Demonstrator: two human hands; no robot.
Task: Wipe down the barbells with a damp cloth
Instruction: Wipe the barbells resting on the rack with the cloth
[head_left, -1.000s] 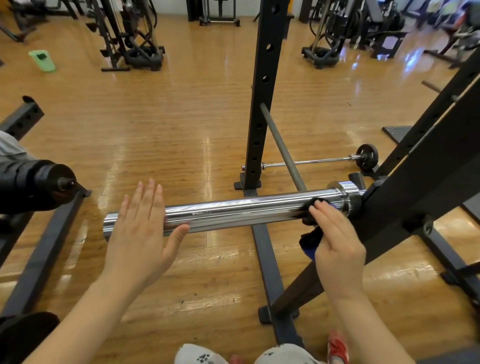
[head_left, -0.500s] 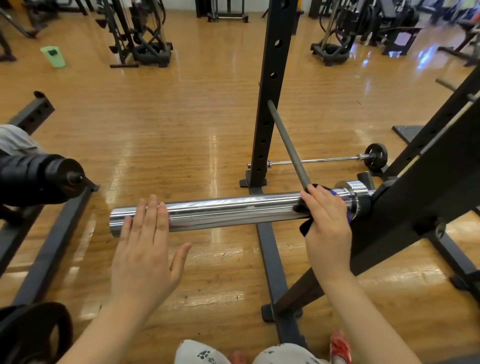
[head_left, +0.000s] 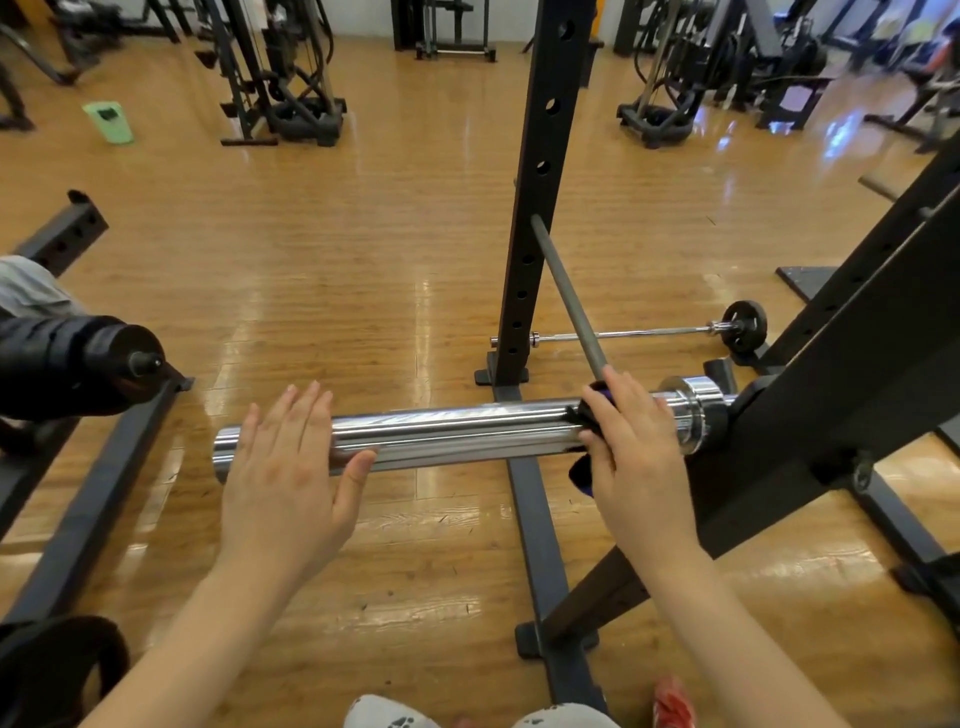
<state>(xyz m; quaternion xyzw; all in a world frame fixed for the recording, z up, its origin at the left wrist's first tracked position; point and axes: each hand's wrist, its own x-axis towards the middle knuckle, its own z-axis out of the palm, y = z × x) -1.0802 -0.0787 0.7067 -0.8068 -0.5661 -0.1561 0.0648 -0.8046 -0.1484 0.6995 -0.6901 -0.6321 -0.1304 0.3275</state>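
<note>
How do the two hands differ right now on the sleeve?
The left hand lies flat with fingers straight over the free end of the sleeve; the right hand curls over it near the collar. The left hand holds nothing; the right hand presses a dark cloth to the sleeve. Both are bare and seen palm down.

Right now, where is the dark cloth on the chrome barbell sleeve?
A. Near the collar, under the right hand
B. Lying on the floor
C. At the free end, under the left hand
A: the right hand wraps the dark cloth around the chrome barbell sleeve close to its collar, while the left hand lies flat and bare.
</note>
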